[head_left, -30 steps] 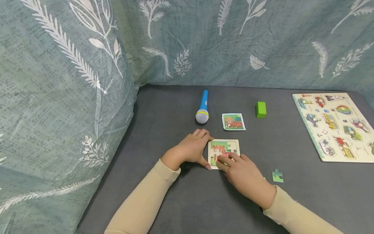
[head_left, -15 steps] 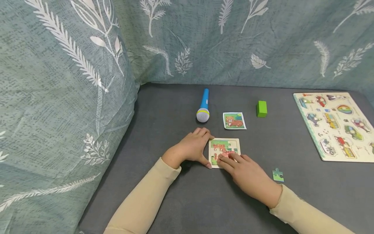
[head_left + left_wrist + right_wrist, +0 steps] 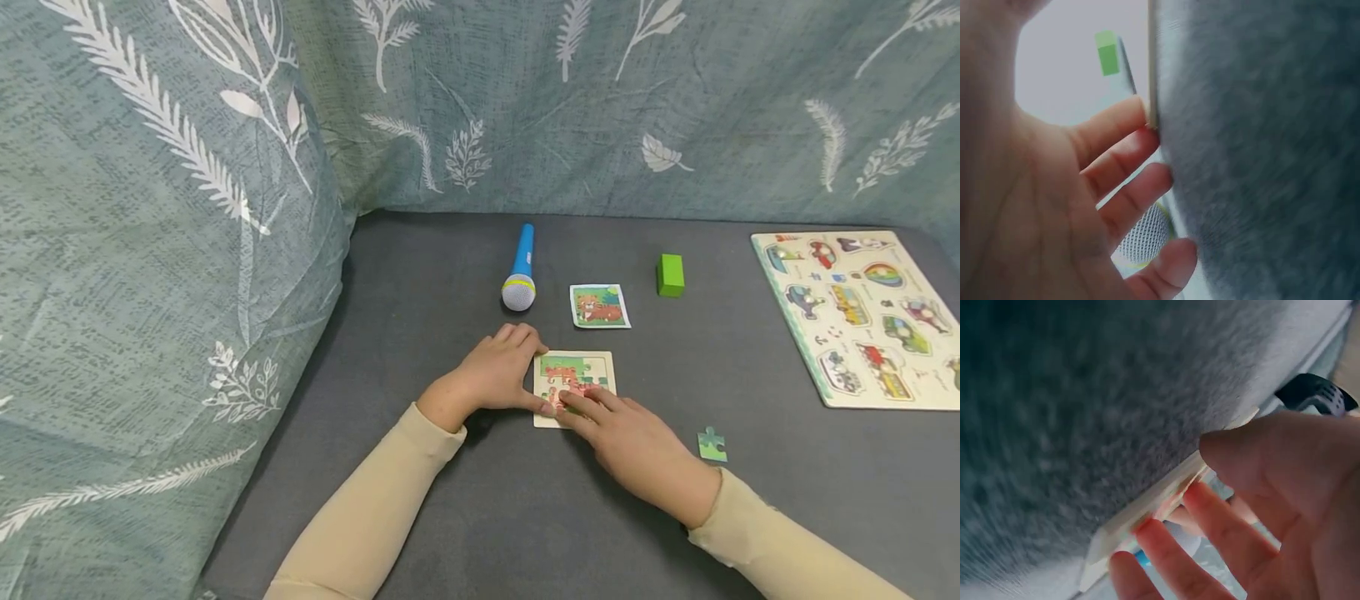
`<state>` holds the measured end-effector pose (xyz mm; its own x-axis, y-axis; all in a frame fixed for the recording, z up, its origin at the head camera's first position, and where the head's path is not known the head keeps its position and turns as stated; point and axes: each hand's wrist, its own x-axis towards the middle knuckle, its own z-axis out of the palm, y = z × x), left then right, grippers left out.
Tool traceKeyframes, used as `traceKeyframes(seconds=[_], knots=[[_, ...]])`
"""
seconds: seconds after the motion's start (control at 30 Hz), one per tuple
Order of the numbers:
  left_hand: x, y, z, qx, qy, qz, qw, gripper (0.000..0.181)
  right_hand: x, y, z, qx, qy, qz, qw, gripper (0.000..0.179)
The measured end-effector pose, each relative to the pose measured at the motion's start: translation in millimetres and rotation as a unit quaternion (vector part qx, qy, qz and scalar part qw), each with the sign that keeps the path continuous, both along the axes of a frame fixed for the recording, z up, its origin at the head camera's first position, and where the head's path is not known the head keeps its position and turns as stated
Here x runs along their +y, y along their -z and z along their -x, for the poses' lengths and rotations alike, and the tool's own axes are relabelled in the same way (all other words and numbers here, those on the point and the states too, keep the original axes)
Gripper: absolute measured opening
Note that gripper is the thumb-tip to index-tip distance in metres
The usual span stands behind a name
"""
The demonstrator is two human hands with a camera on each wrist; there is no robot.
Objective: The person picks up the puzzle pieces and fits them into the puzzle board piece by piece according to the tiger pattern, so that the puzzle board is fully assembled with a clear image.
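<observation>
A small square jigsaw tray (image 3: 606, 357) with a pale wooden rim lies on the dark table, carrying a partly visible orange animal picture on green. The left hand (image 3: 498, 371) is at its left side, fingertips against the upper left corner and thumb over the lower left. Above the tray's lower part, the right hand (image 3: 637, 437) presses down with extended fingertips, hiding some pieces. In the right wrist view, the fingers (image 3: 1166, 550) reach over the tray's face. A pale bare patch shows at the tray's upper right. One green jigsaw piece (image 3: 712, 446) lies right of the right hand.
Behind the tray lies a picture card (image 3: 600, 307) showing an orange animal. A blue toy microphone (image 3: 522, 258) lies to its left and a green block (image 3: 671, 275) to its right. A large vehicle puzzle board (image 3: 862, 402) occupies the far right. Patterned cloth (image 3: 525, 167) hangs behind.
The left thumb has moved right, from the tray's lower left edge onto its face beside the right fingertips. The right fingers have straightened and lowered over the pieces.
</observation>
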<state>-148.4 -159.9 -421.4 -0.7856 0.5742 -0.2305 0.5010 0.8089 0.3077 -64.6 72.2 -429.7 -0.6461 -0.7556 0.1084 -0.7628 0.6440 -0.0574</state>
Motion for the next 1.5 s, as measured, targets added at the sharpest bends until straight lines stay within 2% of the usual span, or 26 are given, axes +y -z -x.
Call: traceKeyframes(seconds=[0.13,0.23,0.33,0.57,0.7,0.9,1.0,1.07,1.17,1.23,1.3,1.4,1.5], knots=[[1.5,3.7,-1.8,0.010,-0.009,-0.001,0.9999,0.082,6,1.6,-0.7,-0.032,0.003,0.049,0.9983,0.052],[0.9,4.9,-2.9,0.008,-0.011,-0.003,0.9999,0.084,9,3.4,-0.2,-0.039,0.002,0.068,0.9969,0.050],[1.5,4.4,-3.0,0.006,-0.017,-0.005,0.9998,0.084,11,3.5,1.3,-0.039,0.004,0.068,0.9969,0.050],[8.8,3.4,-5.2,0.015,-0.039,-0.010,0.9991,0.069,13,1.6,0.8,-0.023,-0.008,0.062,0.9978,0.052],[13.4,2.8,-6.6,0.018,-0.045,-0.012,0.9988,0.069,13,1.4,-1.2,-0.010,-0.006,0.051,0.9986,0.054],[14.1,3.2,-5.4,0.018,-0.046,-0.006,0.9988,0.072,11,2.6,-1.8,-0.017,0.009,0.055,0.9983,0.053],[12.1,0.0,-6.2,0.029,-0.030,0.000,0.9991,0.074,11,3.1,-1.1,-0.016,0.008,0.061,0.9980,0.054],[9.7,-4.0,-8.3,0.046,0.001,0.007,0.9989,0.069,10,4.3,-0.4,-0.014,0.006,0.064,0.9978,0.054],[4.6,-9.7,-15.6,0.069,0.074,0.004,0.9949,0.050,10,5.9,0.2,-0.016,0.000,0.072,0.9973,0.054],[0.5,-12.3,-23.1,0.078,0.129,0.003,0.9885,0.040,10,7.6,0.7,-0.019,-0.004,0.076,0.9969,0.054],[-3.1,-13.3,-31.2,0.083,0.167,0.004,0.9825,0.039,10,8.0,0.6,-0.021,-0.006,0.077,0.9968,0.054],[-5.4,-14.6,-41.8,0.103,0.188,0.028,0.9763,0.043,10,7.6,0.8,-0.020,-0.003,0.074,0.9971,0.053],[-3.7,-15.7,-48.2,0.122,0.187,0.058,0.9731,0.044,12,6.5,0.8,-0.018,0.003,0.071,0.9973,0.053]])
